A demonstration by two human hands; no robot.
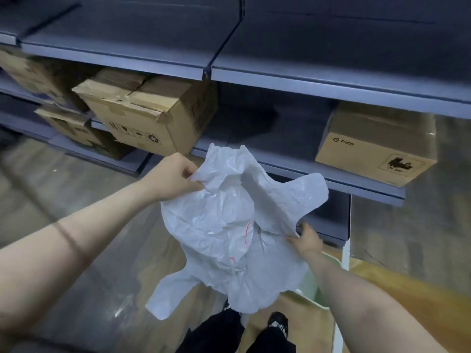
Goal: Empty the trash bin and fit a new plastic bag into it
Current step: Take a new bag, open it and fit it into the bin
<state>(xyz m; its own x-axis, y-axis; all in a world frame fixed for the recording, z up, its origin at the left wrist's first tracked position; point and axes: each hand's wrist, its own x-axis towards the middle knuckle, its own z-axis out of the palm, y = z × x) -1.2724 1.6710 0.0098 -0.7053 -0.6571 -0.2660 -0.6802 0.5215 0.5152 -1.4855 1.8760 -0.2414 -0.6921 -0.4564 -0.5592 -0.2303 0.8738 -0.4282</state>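
The left hand (pixel 173 178) is pinching the upper left edge of a white plastic bag (pixel 221 225), its grip clamped on the crumpled rim with thumb and fingers curled round the film. The right hand (pixel 305 238) is gripping the bag's right edge lower down, fingers closed on a fold of plastic. Between the two grips the bag is being spread open, its mouth facing up and away toward the shelves (pixel 293 80). Its long axis is running from the rim above the left grip down toward the person's feet, with one handle loop hanging below the left grip and another flaring out above the right grip. Red print is showing faintly on the middle of the bag. Just under the right forearm, a pale green bin (pixel 313 284) is standing on the floor, mostly hidden by the bag. Cardboard boxes (pixel 142 110) are sitting on the shelves beyond the left grip, and another box (pixel 377 146) beyond the right one.
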